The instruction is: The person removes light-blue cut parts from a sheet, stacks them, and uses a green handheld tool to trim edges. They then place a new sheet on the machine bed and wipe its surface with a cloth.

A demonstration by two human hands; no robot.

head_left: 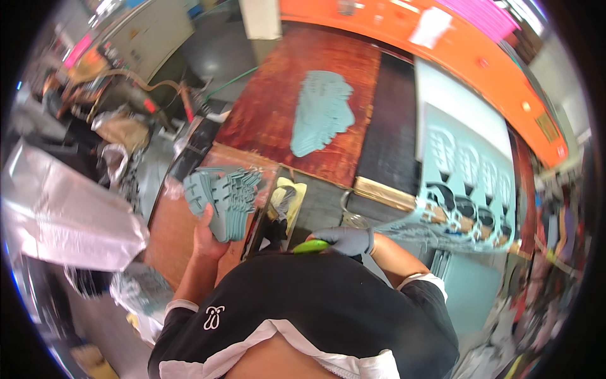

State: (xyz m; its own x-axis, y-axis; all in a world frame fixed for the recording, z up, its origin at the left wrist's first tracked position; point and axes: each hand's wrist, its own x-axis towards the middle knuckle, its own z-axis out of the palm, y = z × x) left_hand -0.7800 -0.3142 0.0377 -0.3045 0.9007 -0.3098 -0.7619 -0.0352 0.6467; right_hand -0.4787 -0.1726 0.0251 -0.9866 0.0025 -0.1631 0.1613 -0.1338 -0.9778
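Observation:
My bare left hand (208, 241) is at the near edge of a stack of thin teal cut-out pieces (231, 211) on the left bench. Its thumb lies against the pieces, and the other fingers are mostly hidden. Close to my body, my right hand (351, 240) wears a grey glove and is closed on a bright green, rounded object (311, 246); its exact kind cannot be made out. A larger layered spread of teal cut pieces (322, 112) lies farther off on the worn red-brown board (265, 95).
At the right, a teal sheet with cut-out openings (467, 161) hangs over the bench's near edge. An orange machine beam (379, 22) crosses the far side. A silvery wrapped bundle (69, 211) stands left. A yellow-edged container (287, 202) sits between the benches.

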